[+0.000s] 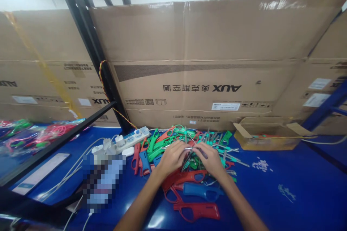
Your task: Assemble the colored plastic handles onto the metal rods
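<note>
Over the middle of a pile of coloured plastic pieces, my left hand (173, 156) pinches a thin metal rod (187, 148). Close beside it on the right, my right hand (210, 157) is closed on a dark, slim tool (201, 152) whose tip meets the rod. Green handle-shaped shells (159, 148) lie behind and left of my hands. Red shells (199, 211) and a blue shell (202, 190) rest in front, between my forearms. Metal rods with teal ends (230, 148) spread out to the right of my right hand.
A white power strip (132, 140) with plugs and cables stands left of the pile. Further left lie a blurred-out device (105, 184) and a white phone (42, 173). An open cardboard box (268, 142) is at the back right, with small white bits (261, 165) nearer.
</note>
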Motion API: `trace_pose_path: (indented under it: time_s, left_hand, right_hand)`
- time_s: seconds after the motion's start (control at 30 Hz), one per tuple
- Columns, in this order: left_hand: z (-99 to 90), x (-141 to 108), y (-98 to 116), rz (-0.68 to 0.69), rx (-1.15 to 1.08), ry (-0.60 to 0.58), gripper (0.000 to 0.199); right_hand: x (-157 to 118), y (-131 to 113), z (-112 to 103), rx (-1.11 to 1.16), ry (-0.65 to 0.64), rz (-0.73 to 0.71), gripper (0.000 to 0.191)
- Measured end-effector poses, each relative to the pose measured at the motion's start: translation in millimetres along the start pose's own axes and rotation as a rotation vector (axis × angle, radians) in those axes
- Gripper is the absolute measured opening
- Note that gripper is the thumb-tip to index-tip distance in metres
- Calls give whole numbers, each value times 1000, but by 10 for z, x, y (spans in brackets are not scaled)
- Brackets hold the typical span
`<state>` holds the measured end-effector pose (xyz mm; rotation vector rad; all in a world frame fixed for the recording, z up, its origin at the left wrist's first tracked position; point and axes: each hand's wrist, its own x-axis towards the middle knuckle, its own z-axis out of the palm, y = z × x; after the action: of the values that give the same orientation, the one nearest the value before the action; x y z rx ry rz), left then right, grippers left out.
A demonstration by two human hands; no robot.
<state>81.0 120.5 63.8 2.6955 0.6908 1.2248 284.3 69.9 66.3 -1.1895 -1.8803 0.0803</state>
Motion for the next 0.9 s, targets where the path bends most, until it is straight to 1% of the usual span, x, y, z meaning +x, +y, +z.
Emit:
trace_pose_path:
  time_s: [0.1, 0.23, 0.37, 0.5, 0.63, 0.9]
  left_hand:
    - [102, -73, 32, -32, -13, 33, 26]
    - [164, -154, 24, -16, -33, 17, 26]
    - [135, -170, 28, -13, -56, 10, 24]
    - [108, -164, 54, -47, -81, 40, 24]
    - [102, -170, 52, -90, -106, 70, 24]
    - [85, -168, 56, -163, -138, 111, 25]
  right_hand:
    - [-91, 10, 33, 59, -3, 37, 26]
    - [-159, 67, 16, 117, -37, 45, 23]
    - [-157, 60, 15, 144, -38, 46, 20]
    - [-147, 41, 25, 147, -3, 57, 20]
    - [-155, 77, 24, 123, 30, 72, 21]
    - [-197, 88, 68, 64, -20, 25, 21]
